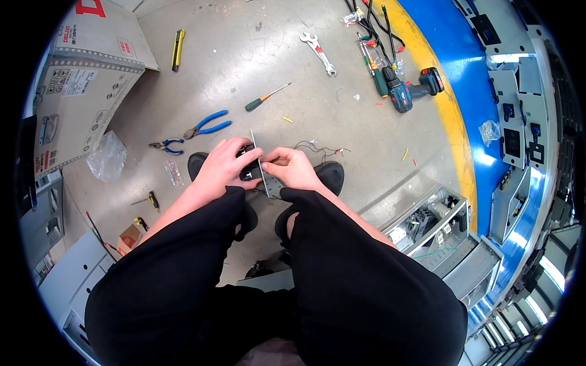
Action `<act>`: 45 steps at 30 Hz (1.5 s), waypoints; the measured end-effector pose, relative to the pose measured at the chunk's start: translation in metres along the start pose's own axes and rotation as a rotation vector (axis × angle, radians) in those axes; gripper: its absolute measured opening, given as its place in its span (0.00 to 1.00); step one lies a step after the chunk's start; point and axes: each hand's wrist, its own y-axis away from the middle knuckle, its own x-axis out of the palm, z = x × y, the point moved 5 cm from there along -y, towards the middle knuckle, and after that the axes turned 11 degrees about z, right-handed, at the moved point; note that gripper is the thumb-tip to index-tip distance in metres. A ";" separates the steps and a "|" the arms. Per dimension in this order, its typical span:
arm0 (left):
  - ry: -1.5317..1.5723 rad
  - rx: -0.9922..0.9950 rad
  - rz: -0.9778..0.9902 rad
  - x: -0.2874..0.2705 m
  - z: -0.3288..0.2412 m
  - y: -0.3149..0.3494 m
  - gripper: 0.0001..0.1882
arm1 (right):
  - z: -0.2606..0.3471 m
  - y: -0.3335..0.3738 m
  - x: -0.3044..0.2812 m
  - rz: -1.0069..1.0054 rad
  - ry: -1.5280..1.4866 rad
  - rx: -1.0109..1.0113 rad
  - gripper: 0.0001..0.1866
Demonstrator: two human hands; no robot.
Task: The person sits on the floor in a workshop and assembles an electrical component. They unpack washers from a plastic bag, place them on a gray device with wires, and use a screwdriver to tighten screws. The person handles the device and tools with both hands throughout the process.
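Observation:
Between my knees, my left hand (pixel 227 163) is closed round a black boxy part (pixel 249 171), with its fingers reaching to a thin metal plate (pixel 266 184). The plate stands nearly edge-on, and the black part sits against its left face. My right hand (pixel 295 169) has thumb and forefinger pinched together at the plate's right face. Whatever lies between those fingertips is too small to make out. Thin dark wires (pixel 314 146) trail on the floor beyond my right hand.
Pliers with blue handles (pixel 207 124), a screwdriver (pixel 259 102), wrenches (pixel 318 53), a yellow cutter (pixel 177 50) and a cordless drill (pixel 408 93) lie on the floor. A cardboard box (pixel 91 91) stands left; an open metal housing (pixel 430 222) with parts stands right.

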 end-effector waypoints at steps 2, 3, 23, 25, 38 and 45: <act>0.002 -0.003 0.000 0.001 0.000 -0.001 0.31 | -0.004 0.001 0.000 -0.008 -0.036 0.001 0.10; 0.003 -0.008 0.003 0.001 0.001 0.000 0.31 | -0.002 0.002 0.002 -0.017 -0.023 0.011 0.11; 0.005 -0.009 -0.002 -0.001 0.001 0.002 0.31 | 0.001 0.012 0.009 -0.084 -0.178 -0.056 0.11; 0.003 -0.010 0.001 0.001 0.001 0.002 0.31 | -0.003 0.010 0.008 -0.076 -0.187 -0.035 0.10; 0.006 0.005 -0.025 0.003 0.003 0.002 0.32 | -0.016 0.005 0.008 -0.020 -0.167 0.001 0.14; -0.017 -0.026 -0.022 0.001 0.003 0.006 0.33 | 0.007 0.005 0.010 -0.029 0.174 -0.101 0.08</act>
